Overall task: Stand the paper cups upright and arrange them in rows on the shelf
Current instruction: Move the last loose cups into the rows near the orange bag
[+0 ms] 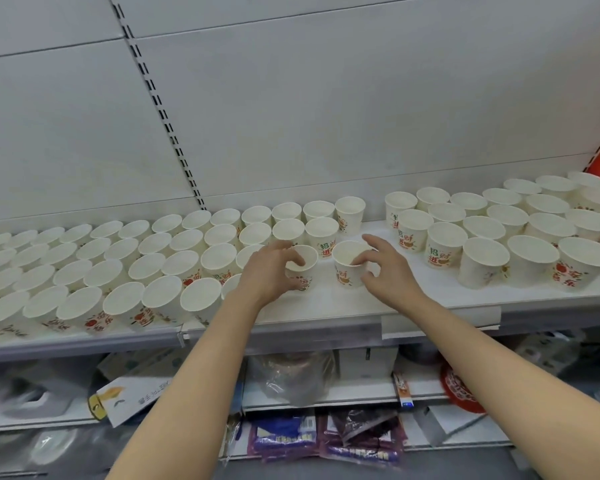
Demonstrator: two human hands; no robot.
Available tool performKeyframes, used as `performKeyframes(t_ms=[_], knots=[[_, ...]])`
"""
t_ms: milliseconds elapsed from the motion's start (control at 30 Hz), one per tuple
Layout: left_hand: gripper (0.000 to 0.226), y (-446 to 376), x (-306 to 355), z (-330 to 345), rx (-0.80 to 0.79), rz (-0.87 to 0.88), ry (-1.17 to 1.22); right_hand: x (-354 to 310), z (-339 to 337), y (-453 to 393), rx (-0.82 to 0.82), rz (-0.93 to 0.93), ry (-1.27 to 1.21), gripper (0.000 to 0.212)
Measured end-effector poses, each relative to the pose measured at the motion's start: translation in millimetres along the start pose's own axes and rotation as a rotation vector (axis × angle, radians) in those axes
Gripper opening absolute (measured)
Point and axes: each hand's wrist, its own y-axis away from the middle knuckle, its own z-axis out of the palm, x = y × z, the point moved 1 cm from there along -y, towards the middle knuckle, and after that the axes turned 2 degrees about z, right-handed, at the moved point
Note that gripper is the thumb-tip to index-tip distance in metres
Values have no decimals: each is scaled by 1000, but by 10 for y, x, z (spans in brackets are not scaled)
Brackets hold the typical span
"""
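Hands work mid-shelf near the front edge: left hand (269, 268) grips one paper cup (300, 268) by its rim, right hand (381, 268) pinches another cup (349, 266). Behind, upright empty cups fill rows (136, 258) leftward and a right-hand block (499, 230); seemingly only the middle gap on the shelf (326, 311) remains.

Shop aisle, white slotted shelving (326, 306), price-label strip (440, 325), packaged goods (326, 438) below
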Motion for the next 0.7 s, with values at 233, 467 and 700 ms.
performKeyframes(t_ms=[233,467,700], knots=[[11,-42,-46,-87,74,12,-38,-176,250,-188,79,78,68,34],[9,-37,-88,-42,163,49,-121,-155,280,-275,13,36,-21,36],[6,-57,-114,-15,185,76,-189,-227,410,-303,73,3,-31,47]])
